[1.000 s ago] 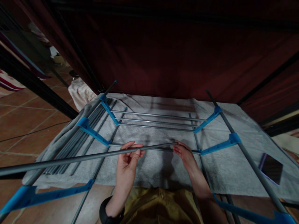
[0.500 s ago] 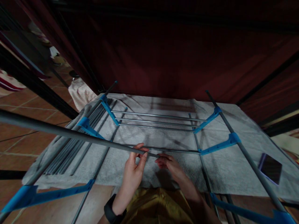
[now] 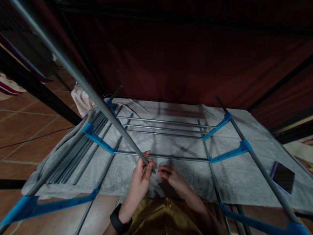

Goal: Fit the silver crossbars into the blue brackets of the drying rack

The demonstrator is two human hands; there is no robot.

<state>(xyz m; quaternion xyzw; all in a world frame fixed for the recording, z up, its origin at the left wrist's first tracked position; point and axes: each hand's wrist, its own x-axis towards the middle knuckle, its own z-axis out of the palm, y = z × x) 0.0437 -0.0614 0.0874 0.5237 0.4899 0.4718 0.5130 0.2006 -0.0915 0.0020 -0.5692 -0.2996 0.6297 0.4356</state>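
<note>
My left hand [image 3: 142,174] is closed around a long grey metal tube [image 3: 97,99] close to its lower end. The tube slants up and away to the upper left. Just right of that end, my right hand [image 3: 172,178] hovers with loosely curved fingers, apart from the tube and with nothing visible in it. Beyond both hands stands a rack frame of grey tubes with blue plastic brackets [image 3: 230,151]. Three thin crossbars [image 3: 168,129] span it at the far side, and a single crossbar [image 3: 181,158] runs nearer to me.
Several loose grey tubes [image 3: 73,156] lie side by side on the left of a grey blanket [image 3: 168,143]. A phone [image 3: 283,176] rests at the right. Nearer blue brackets [image 3: 66,204] jut past the blanket's front edge. A dark red cloth [image 3: 171,65] hangs behind.
The tube in my left hand has swung steeper, its far end rising at the upper left. My right hand has come off the tube's near end and moved slightly left.
</note>
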